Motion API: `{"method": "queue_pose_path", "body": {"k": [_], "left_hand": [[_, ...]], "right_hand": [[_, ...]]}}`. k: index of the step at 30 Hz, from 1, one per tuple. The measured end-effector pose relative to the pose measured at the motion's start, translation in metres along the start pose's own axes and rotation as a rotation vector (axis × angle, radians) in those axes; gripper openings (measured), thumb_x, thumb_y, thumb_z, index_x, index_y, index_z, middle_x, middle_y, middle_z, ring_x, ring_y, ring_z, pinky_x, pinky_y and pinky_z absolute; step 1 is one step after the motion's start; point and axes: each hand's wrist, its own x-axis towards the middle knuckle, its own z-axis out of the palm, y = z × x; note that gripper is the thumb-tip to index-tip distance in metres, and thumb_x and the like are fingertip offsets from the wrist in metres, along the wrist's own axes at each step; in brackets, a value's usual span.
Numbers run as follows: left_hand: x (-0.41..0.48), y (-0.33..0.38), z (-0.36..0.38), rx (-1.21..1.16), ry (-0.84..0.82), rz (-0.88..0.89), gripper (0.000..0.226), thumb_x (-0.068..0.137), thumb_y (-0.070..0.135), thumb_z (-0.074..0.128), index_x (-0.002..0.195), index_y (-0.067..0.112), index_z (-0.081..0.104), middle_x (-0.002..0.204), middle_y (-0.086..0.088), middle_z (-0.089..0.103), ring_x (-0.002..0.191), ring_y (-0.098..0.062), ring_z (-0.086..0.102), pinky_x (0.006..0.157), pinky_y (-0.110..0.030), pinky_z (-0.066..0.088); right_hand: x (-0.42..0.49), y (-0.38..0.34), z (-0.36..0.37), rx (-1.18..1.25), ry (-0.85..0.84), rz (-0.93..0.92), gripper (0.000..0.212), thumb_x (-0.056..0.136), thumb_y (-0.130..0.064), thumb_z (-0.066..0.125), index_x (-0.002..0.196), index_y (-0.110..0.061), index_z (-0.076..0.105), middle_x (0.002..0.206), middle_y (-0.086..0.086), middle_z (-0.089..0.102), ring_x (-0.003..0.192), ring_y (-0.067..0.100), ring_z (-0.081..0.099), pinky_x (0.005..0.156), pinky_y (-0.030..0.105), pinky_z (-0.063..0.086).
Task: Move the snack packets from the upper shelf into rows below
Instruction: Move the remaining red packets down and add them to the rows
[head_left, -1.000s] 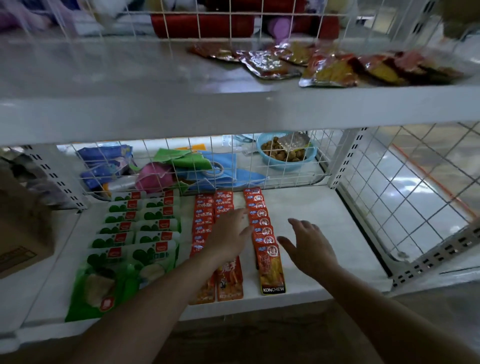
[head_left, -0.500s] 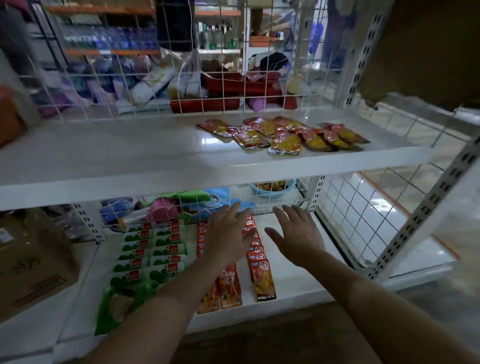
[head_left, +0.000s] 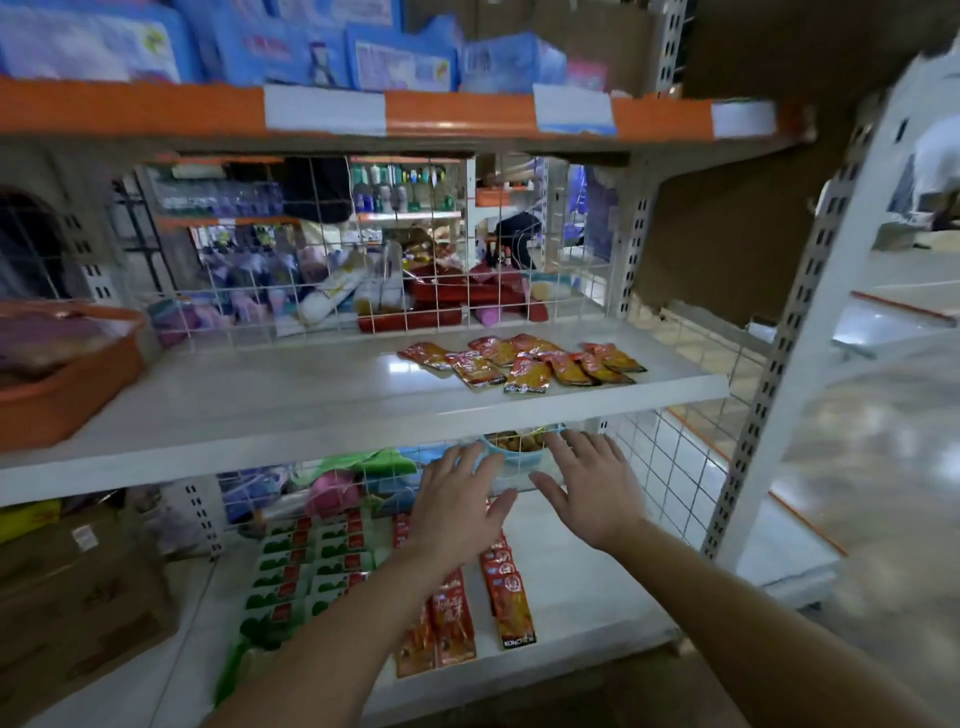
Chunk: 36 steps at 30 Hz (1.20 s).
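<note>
Hovering over the red rows on the lower shelf, the left hand has its fingers spread and empty. The right hand beside it is likewise splayed, holding nothing. The loose packets lie overlapping on the upper shelf, above both hands. They look light, crinkly and slick, so pinching one by a flat sealed edge should serve best.

Red-orange snack packets lie flat, overlapping in a loose cluster on the upper shelf; others form neat rows on the lower shelf.
</note>
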Motion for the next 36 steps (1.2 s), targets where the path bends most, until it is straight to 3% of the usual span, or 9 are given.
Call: {"method": "queue_pose_path", "body": {"k": [3, 7, 16, 20, 25, 30, 32, 36], "left_hand": [[0.001, 0.006, -0.032, -0.006, 0.104, 0.081, 0.055, 0.099, 0.055, 0.037, 0.146, 0.025, 0.043, 0.150, 0.003, 0.042, 0.139, -0.019, 0.033, 0.115, -0.038, 0.028], [0.016, 0.008, -0.069, 0.023, 0.197, 0.106, 0.055, 0.100, 0.053, 0.040, 0.146, 0.024, 0.044, 0.151, 0.003, 0.042, 0.139, -0.020, 0.034, 0.113, -0.039, 0.028], [0.076, -0.017, -0.082, 0.082, 0.282, 0.060, 0.059, 0.094, 0.058, 0.032, 0.138, 0.022, 0.051, 0.141, 0.002, 0.051, 0.130, -0.022, 0.045, 0.101, -0.042, 0.043], [0.101, -0.030, -0.067, 0.034, 0.254, 0.041, 0.060, 0.092, 0.056, 0.035, 0.134, 0.018, 0.054, 0.133, -0.002, 0.055, 0.125, -0.025, 0.047, 0.098, -0.042, 0.045], [0.141, -0.043, -0.045, -0.227, 0.127, -0.117, 0.051, 0.094, 0.049, 0.055, 0.130, 0.012, 0.055, 0.125, -0.010, 0.051, 0.120, -0.029, 0.044, 0.102, -0.044, 0.041], [0.168, -0.047, -0.035, -0.294, 0.044, -0.284, 0.057, 0.091, 0.057, 0.057, 0.121, 0.009, 0.055, 0.120, -0.012, 0.055, 0.111, -0.027, 0.052, 0.094, -0.045, 0.050], [0.173, -0.047, -0.030, -0.285, 0.069, -0.331, 0.066, 0.086, 0.064, 0.059, 0.116, 0.006, 0.056, 0.116, -0.013, 0.058, 0.105, -0.027, 0.056, 0.088, -0.045, 0.053], [0.178, -0.040, -0.028, -0.206, 0.083, -0.390, 0.088, 0.079, 0.076, 0.057, 0.124, 0.001, 0.054, 0.122, -0.016, 0.055, 0.113, -0.030, 0.053, 0.092, -0.043, 0.052]], "right_hand": [[0.004, 0.001, -0.029, 0.012, 0.060, 0.005, 0.064, 0.097, -0.062, 0.027, 0.141, -0.021, 0.047, 0.139, 0.006, 0.056, 0.131, 0.027, 0.049, 0.113, 0.045, 0.037], [0.019, 0.001, -0.064, 0.020, 0.104, 0.016, 0.074, 0.092, -0.064, 0.015, 0.144, -0.020, 0.045, 0.142, 0.007, 0.054, 0.132, 0.030, 0.046, 0.113, 0.047, 0.036], [0.074, -0.003, -0.070, 0.036, 0.116, 0.000, 0.063, 0.098, -0.060, 0.030, 0.145, -0.020, 0.042, 0.146, 0.006, 0.050, 0.136, 0.029, 0.041, 0.116, 0.048, 0.031], [0.098, -0.003, -0.051, 0.062, 0.100, 0.005, 0.071, 0.093, -0.064, 0.020, 0.144, -0.022, 0.044, 0.142, 0.005, 0.054, 0.132, 0.029, 0.045, 0.113, 0.047, 0.035], [0.134, 0.001, -0.030, 0.032, 0.020, 0.037, 0.061, 0.099, -0.061, 0.026, 0.146, -0.025, 0.040, 0.144, 0.003, 0.049, 0.136, 0.026, 0.038, 0.113, 0.046, 0.031], [0.169, 0.005, -0.018, 0.124, -0.042, 0.061, 0.058, 0.094, -0.059, 0.045, 0.129, -0.015, 0.056, 0.128, 0.012, 0.056, 0.120, 0.028, 0.050, 0.102, 0.042, 0.045], [0.176, 0.003, -0.012, 0.194, -0.097, 0.095, 0.060, 0.093, -0.059, 0.048, 0.126, -0.009, 0.059, 0.129, 0.014, 0.054, 0.119, 0.029, 0.051, 0.103, 0.042, 0.046], [0.177, 0.003, -0.004, 0.252, -0.129, 0.145, 0.070, 0.094, -0.065, 0.041, 0.134, -0.010, 0.054, 0.137, 0.017, 0.044, 0.128, 0.032, 0.044, 0.107, 0.046, 0.043]]}}
